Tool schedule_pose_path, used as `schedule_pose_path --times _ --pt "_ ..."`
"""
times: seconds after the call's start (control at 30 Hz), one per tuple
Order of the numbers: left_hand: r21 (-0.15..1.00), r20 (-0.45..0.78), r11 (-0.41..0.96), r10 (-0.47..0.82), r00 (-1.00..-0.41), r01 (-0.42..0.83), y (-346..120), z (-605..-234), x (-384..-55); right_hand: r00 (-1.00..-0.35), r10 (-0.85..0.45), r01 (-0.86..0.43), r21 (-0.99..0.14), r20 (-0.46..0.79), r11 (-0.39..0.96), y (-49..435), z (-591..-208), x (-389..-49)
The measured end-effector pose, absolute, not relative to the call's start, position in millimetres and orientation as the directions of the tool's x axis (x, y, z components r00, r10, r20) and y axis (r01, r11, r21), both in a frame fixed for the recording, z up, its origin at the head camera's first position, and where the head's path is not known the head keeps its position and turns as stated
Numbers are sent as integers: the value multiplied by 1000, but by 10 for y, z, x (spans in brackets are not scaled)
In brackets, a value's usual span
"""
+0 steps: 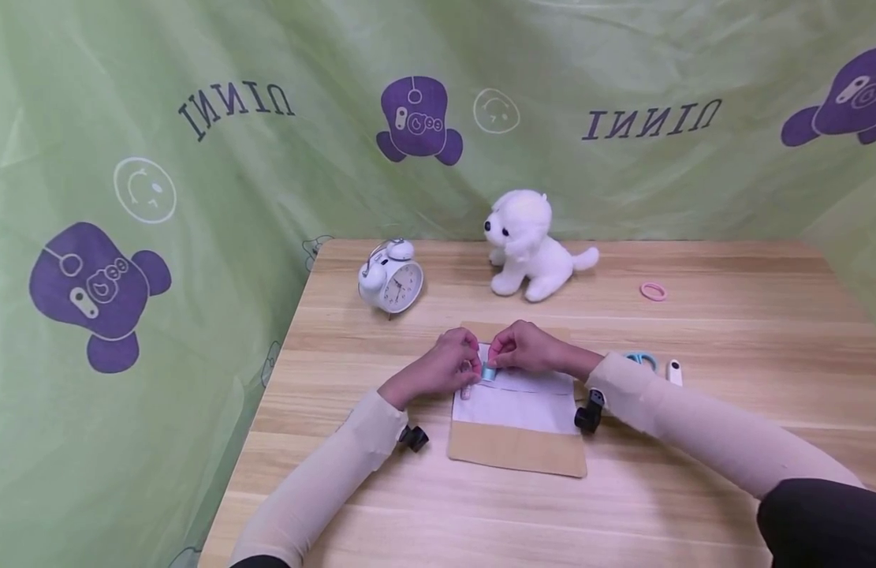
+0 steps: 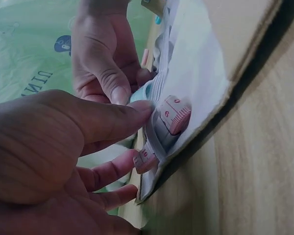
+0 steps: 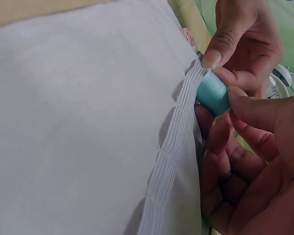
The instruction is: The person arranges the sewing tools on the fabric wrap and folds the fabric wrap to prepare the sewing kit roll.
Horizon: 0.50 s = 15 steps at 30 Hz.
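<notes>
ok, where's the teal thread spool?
In the right wrist view, right of centre: the teal thread spool sits against the white elastic strip, between the left hand above and the right hand below.

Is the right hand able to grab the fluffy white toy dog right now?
Probably yes: the fluffy white toy dog sits beyond the right hand, nothing standing between, but the hand would first have to release the turquoise thread spool.
</notes>
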<state>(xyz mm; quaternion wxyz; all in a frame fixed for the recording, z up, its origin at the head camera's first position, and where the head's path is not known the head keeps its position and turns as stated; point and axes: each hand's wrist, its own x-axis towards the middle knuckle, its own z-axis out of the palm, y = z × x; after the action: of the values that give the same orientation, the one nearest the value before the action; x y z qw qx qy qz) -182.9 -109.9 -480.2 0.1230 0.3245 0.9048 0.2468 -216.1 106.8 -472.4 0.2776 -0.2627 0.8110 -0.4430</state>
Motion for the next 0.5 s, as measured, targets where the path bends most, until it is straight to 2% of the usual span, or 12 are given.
schedule_pose_path --times 0.3,0.5 --pt "587 -52 619 673 -738 522 -1142 -4772 -1825 -727 -662 -214 -856 -182 471 1044 -4779 -2168" --pt "592 -28 596 689 -724 543 -1170 -4834 -1855 -725 -661 -174 -877 -194 448 1062 -4820 -2202"
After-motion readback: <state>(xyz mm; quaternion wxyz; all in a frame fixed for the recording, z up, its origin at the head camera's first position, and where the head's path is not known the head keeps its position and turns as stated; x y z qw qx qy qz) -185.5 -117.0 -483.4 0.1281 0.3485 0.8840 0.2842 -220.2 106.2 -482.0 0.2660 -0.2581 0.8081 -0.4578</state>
